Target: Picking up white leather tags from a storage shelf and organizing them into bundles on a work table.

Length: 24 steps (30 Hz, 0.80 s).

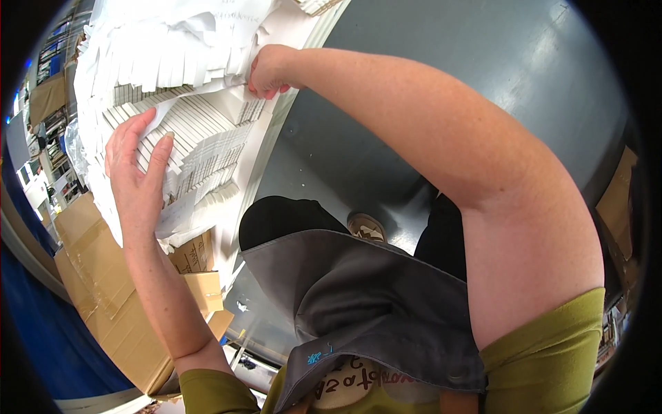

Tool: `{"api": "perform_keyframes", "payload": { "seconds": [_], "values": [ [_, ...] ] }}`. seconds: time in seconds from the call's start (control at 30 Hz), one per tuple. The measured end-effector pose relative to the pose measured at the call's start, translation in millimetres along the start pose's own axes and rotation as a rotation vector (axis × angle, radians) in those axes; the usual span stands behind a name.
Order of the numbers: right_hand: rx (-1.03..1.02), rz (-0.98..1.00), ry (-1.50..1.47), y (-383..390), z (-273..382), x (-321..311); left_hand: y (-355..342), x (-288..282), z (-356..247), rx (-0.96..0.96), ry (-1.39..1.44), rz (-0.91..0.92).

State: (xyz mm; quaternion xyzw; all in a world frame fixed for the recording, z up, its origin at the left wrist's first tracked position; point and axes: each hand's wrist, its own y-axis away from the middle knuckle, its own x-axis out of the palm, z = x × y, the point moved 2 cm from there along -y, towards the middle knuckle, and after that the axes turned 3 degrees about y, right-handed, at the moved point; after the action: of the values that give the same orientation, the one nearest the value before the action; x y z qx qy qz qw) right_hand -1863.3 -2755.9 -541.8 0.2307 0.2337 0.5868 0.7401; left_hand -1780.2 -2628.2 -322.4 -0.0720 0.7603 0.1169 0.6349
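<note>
Grey floor (441, 31), white stacks (196, 127) between left grip (132, 160) and right grip (273, 70)

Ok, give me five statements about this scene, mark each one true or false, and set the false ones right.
1. The left hand is at the white paper stacks. True.
2. The right hand is lower in the picture than the left hand. False: the right hand is higher.
3. Brown cardboard shows at the lower left. True.
4. The apron is bright red. False: the apron is dark grey.
5. A shoe shows on the grey floor. True.
</note>
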Motion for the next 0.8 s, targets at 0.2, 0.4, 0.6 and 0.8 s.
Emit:
{"api": "perform_keyframes", "payload": {
  "seconds": [0.2, 0.4, 0.6, 0.8],
  "values": [
    [-0.029, 0.014, 0.091, 3, 2, 0, 2, 0, 1, -0.001, -0.008, -0.002],
    [-0.039, 0.008, 0.148, 1, -1, -2, 0, 1, 0, 0.002, -0.022, -0.002],
    [0.042, -0.023, -0.065, 2, -1, -2, -1, 2, 0, -0.007, 0.018, -0.011],
    [-0.055, -0.023, -0.065, 22, 19, -2, 0, -1, 0, -0.004, -0.01, -0.065]
  ]
}}
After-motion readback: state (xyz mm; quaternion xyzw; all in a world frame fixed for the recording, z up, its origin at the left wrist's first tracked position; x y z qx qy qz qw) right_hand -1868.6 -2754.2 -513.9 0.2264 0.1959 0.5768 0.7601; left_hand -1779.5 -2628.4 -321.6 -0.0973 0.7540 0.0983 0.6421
